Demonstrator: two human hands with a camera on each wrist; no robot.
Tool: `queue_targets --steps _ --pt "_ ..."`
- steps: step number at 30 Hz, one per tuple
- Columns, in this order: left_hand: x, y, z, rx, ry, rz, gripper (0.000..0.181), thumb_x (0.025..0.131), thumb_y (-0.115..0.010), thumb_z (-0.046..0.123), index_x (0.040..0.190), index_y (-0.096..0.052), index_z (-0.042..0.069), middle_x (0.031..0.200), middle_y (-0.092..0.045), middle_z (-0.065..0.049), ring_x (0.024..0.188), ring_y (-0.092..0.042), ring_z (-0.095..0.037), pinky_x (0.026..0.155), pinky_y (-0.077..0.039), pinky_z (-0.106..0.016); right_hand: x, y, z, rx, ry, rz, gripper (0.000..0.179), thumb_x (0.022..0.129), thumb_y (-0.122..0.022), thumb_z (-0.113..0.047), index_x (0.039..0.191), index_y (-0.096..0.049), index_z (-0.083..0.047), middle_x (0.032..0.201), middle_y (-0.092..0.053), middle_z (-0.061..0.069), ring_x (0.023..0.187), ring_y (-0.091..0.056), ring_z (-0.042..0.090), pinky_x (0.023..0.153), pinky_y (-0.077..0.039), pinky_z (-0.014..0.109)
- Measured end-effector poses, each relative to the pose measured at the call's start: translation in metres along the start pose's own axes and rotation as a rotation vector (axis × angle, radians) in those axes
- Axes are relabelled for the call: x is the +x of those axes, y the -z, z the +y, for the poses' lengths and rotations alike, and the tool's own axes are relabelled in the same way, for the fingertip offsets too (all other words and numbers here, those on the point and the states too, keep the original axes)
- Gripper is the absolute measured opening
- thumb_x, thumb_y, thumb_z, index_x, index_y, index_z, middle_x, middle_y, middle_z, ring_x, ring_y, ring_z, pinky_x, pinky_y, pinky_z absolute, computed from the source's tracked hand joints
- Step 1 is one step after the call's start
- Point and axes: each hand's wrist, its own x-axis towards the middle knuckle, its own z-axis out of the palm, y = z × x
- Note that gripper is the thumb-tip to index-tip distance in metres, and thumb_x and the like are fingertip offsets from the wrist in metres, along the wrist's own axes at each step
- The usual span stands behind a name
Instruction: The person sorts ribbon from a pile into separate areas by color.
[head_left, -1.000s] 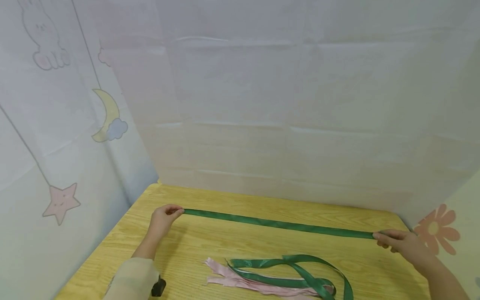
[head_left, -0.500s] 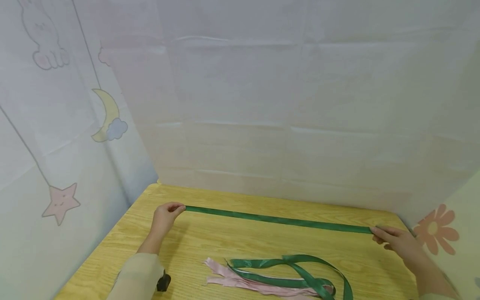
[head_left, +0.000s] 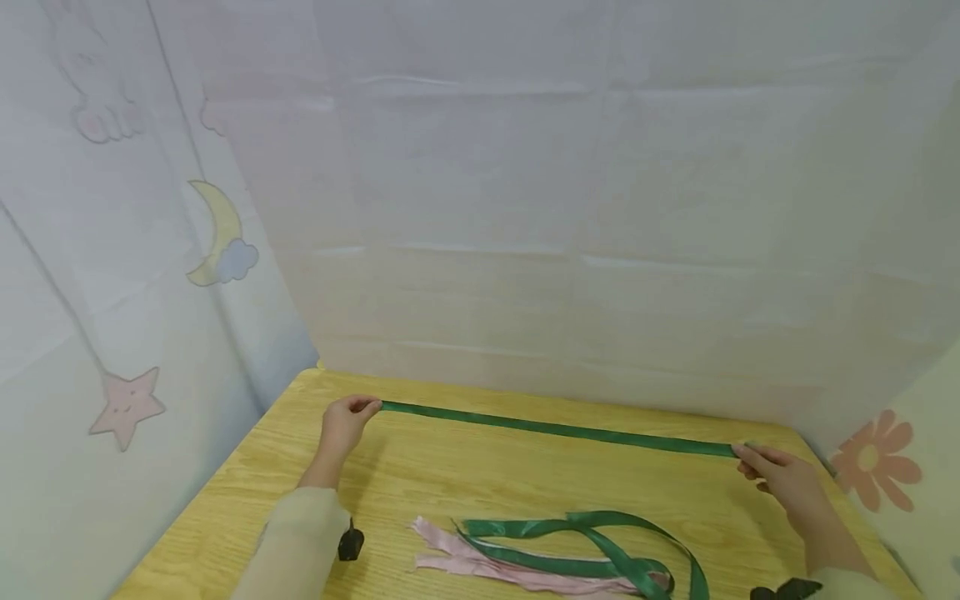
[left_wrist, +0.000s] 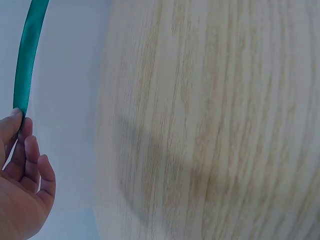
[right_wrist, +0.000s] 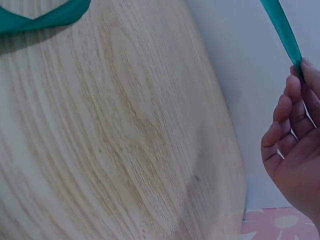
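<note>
A green ribbon [head_left: 555, 428] is stretched nearly straight between both hands, above the far part of the wooden table. My left hand [head_left: 347, 427] pinches its left end between thumb and forefinger; the left wrist view shows this grip, with the other fingers of the hand [left_wrist: 27, 175] loosely bent. At the opposite end, my right hand [head_left: 787, 483] pinches the ribbon the same way, and in the right wrist view the ribbon [right_wrist: 282, 30] runs up from the fingertips. Nearer to me, more green ribbons [head_left: 536, 527] lie loosely looped over pink ribbons [head_left: 480, 567].
The wooden table [head_left: 420, 483] ends at a pale hanging sheet [head_left: 480, 208] behind it. A printed side sheet with a star [head_left: 126, 408] hangs at left, and a printed flower [head_left: 867, 457] shows at right. Dark camera mounts [head_left: 350, 543] hang by the wrists.
Both hands have moved slightly farther away over the table and a little closer together, carrying the taut green ribbon with them. The ribbons lying on the table have stayed put.
</note>
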Motion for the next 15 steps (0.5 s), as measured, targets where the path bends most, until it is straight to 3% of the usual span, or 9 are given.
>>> queue_targets --steps 3,10,15 --pt "0.006 -0.006 0.0 -0.012 0.004 -0.003 0.029 0.092 -0.06 0.025 0.109 -0.065 0.002 0.108 -0.06 -0.014 0.1 -0.054 -0.029 0.082 -0.045 -0.042 0.005 -0.001 0.003 -0.003 0.008 0.026 0.06 0.088 -0.053 -0.053 0.113 -0.06 0.001 0.084 -0.063 -0.01 0.079 -0.057 0.004 0.073 -0.049 0.03" --pt "0.019 -0.011 0.004 0.007 0.014 0.014 0.028 0.092 -0.059 0.024 0.109 -0.065 0.003 0.106 -0.06 -0.013 0.097 -0.054 -0.028 0.078 -0.045 -0.041 0.02 -0.007 0.005 -0.006 0.036 0.064 0.073 0.088 -0.052 -0.054 0.126 -0.048 0.008 0.084 -0.064 -0.01 0.078 -0.056 0.002 0.073 -0.049 0.031" --pt "0.023 -0.015 0.008 0.032 0.011 -0.01 0.026 0.092 -0.059 0.023 0.107 -0.064 0.003 0.106 -0.06 -0.014 0.095 -0.054 -0.028 0.078 -0.045 -0.039 0.029 -0.009 0.01 0.025 0.032 0.123 0.06 0.088 -0.054 -0.052 0.116 -0.059 0.001 0.083 -0.064 -0.004 0.077 -0.057 0.005 0.07 -0.048 0.032"
